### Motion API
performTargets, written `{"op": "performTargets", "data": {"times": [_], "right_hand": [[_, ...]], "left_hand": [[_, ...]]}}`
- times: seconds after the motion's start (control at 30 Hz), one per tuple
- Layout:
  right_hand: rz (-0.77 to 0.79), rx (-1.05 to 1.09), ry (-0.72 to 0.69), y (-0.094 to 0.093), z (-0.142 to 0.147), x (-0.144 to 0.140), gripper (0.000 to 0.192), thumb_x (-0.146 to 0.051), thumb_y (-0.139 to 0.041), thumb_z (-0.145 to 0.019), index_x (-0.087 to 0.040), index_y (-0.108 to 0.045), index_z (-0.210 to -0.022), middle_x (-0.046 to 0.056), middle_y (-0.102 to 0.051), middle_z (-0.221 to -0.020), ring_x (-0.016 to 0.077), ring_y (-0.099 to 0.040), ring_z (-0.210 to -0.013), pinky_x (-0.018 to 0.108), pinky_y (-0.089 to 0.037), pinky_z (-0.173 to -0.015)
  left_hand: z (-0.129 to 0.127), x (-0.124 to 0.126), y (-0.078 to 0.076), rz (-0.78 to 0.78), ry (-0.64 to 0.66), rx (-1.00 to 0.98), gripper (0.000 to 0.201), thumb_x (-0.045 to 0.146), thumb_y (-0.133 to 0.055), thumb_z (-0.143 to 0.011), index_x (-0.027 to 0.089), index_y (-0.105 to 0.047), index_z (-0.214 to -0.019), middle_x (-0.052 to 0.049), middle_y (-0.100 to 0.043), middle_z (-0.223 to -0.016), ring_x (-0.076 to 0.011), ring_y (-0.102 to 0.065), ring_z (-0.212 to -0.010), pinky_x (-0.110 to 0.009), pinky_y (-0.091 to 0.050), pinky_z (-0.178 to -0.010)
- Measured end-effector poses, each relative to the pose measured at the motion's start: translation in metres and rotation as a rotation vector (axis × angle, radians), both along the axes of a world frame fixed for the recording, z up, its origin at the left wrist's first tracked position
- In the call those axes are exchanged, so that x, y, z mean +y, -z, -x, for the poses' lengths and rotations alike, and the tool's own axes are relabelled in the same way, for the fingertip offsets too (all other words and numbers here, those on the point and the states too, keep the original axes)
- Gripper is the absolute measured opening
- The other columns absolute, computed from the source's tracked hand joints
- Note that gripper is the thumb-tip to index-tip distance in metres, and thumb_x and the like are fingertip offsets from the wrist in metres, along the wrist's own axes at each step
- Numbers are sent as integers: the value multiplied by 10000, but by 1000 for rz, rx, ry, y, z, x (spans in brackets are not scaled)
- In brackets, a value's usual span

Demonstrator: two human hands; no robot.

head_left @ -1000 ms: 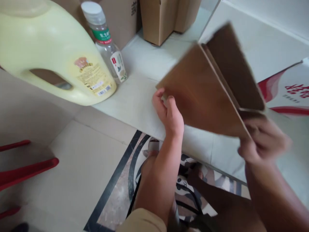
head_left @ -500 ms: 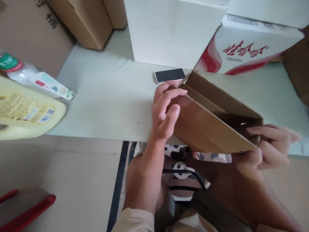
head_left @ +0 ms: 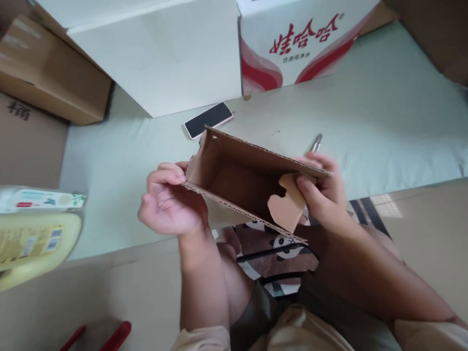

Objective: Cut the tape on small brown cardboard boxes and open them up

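Left hand (head_left: 168, 204): fingers curled, gripped left end of small brown corrugated cardboard box (head_left: 234, 183). Right hand (head_left: 321, 192): pinched right end, thumb on rounded tab. Box held above pale green mat (head_left: 383, 122), open side toward camera, interior empty, flaps unfolded. Beyond: black smartphone (head_left: 208, 120), metal pen (head_left: 316, 143), large white carton (head_left: 161, 53) bounding far edge; mat bare to right.

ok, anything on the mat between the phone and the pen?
Head view: the far top edge of the open cardboard box crosses that line; otherwise only bare mat between phone and pen.
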State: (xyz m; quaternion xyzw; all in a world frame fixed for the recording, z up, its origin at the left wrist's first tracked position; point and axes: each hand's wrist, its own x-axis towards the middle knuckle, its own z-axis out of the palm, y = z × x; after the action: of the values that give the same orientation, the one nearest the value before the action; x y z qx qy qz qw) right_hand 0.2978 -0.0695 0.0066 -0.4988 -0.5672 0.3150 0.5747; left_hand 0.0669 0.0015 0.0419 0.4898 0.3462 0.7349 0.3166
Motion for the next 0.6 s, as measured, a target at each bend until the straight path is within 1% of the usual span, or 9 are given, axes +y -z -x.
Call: {"op": "performTargets", "data": {"times": [0.07,0.1,0.17,0.27,0.33,0.43,0.5,0.6], "right_hand": [[14,1,-8,0,-3,3,218,-358,-553,-980,-335,-636,-1180,51,-735,-1221,264,-697,-1172,495,-589,-1005],[19,-2,-9,-1,-6,4,205,-371,-545,-983,-322,-662,-1143,52,-740,-1213,262,-697,-1170,490,-588,-1004],[42,-12,-25,-4,-11,5,219,-398,-543,-980,-305,-691,-1112,49,-760,-1138,248,-728,-1066,448,-615,-915],[56,-92,-126,-13,-17,1,228,-452,-595,-942,-280,-720,-1026,44,-769,-963,223,-729,-850,385,-612,-750],[20,-149,-151,-16,-20,-3,233,-463,-596,-938,-284,-726,-1012,47,-760,-927,219,-713,-814,382,-600,-741],[-7,-101,-38,-11,-21,-6,241,-438,-544,-976,-321,-696,-1123,38,-752,-1010,218,-718,-886,389,-603,-796],[-3,-24,32,-3,-20,-5,242,-436,-548,-981,-351,-665,-1176,28,-742,-1080,222,-721,-955,399,-611,-833],[-28,53,62,6,-17,-3,203,-437,-568,-976,-367,-664,-1141,17,-738,-1108,229,-718,-1013,414,-615,-872]], "left_hand": [[0,0,2,-3,-20,42,471,635,-451,-832,227,-314,-642,-14,-267,-677,-191,-361,-653,-415,-464,-782],[1,-1,3,-8,-34,55,470,633,-450,-834,226,-304,-650,-14,-263,-679,-191,-364,-656,-412,-451,-777],[3,-2,4,-21,-44,52,466,616,-450,-837,221,-289,-650,-11,-255,-663,-185,-361,-640,-388,-426,-729],[4,-5,5,-8,0,63,460,579,-508,-807,216,-282,-637,1,-244,-606,-169,-378,-576,-342,-375,-620],[2,-6,6,22,20,112,487,565,-581,-780,215,-273,-641,17,-252,-573,-155,-406,-537,-326,-364,-588],[-7,-6,10,19,5,146,499,529,-678,-768,216,-307,-651,44,-311,-555,-122,-421,-494,-307,-384,-577],[-12,-4,13,-22,-6,129,446,496,-723,-779,219,-391,-668,55,-373,-559,-104,-431,-474,-288,-382,-548],[-16,-1,16,-51,-10,166,294,444,-708,-857,216,-556,-752,51,-468,-581,-100,-470,-475,-275,-366,-504]]}}
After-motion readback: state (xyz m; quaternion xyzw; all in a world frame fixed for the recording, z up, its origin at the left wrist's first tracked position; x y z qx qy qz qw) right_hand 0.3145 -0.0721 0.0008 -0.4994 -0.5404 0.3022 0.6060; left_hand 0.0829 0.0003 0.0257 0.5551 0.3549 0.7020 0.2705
